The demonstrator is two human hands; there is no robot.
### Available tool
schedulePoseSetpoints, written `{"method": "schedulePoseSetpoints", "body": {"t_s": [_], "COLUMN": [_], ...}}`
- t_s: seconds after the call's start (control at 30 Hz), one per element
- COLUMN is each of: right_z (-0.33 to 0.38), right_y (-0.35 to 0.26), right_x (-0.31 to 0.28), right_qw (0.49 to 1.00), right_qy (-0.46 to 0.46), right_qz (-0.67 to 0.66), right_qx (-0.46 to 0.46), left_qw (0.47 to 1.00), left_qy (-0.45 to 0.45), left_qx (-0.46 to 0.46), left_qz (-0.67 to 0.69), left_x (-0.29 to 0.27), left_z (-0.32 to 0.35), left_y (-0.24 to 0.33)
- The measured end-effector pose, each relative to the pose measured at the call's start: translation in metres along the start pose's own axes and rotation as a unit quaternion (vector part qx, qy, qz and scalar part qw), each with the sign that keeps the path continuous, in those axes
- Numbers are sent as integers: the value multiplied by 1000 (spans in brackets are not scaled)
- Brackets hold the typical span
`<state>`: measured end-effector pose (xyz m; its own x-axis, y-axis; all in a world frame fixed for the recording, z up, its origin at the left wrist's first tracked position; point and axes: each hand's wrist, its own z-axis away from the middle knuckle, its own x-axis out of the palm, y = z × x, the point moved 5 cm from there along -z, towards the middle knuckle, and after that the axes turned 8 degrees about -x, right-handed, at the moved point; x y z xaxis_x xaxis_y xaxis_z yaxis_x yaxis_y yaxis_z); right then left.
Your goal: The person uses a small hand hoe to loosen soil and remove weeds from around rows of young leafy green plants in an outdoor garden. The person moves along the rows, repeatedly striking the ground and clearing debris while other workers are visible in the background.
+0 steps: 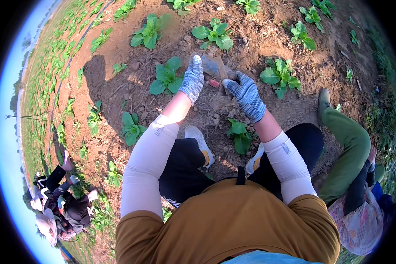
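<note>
A flat, narrow, straight-edged earth-brown strip [221,69] slants between the wearer's two hands, low over the ground: the right hand [248,94], in marled grey knit, pinches its near end under the thumb, while the left hand [193,79], gloved alike, is just beside it with fingers straight and together, and I cannot tell whether it grips anything. Smooth pale sleeves [147,160] bear small printed marks; crinkled, broad-leaved green plants [166,77] dot the crumbly brown soil [262,44].
</note>
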<state>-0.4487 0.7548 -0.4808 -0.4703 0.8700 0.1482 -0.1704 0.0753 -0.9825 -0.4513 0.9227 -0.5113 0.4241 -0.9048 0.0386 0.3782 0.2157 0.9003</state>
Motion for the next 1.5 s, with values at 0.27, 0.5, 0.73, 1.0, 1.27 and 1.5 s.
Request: {"method": "schedulePoseSetpoints", "body": {"t_s": [0.27,0.5,0.73,1.0,1.27,1.5], "right_z": [1,-24,-22,-38,-20,-25], "right_y": [-36,12,-9,16,6,-3], "right_x": [17,2,-19,-31,6,-20], "right_qw": [829,841,879,912,893,897], "right_qy": [-62,-13,54,35,-56,33], "right_qz": [518,520,446,407,433,416], "right_qx": [-202,-149,-157,-35,-114,-144], "left_qw": [990,961,952,920,997,974], "left_qy": [-9,33,41,6,-21,13], "left_qx": [-125,17,24,29,-10,27], "left_qz": [-71,-273,-302,-391,-80,-223], "left_x": [-21,-18,-23,-10,-22,-15], "left_z": [-11,-2,-7,-9,-24,-8], "left_y": [-17,-18,-14,-15,-36,-10]}}
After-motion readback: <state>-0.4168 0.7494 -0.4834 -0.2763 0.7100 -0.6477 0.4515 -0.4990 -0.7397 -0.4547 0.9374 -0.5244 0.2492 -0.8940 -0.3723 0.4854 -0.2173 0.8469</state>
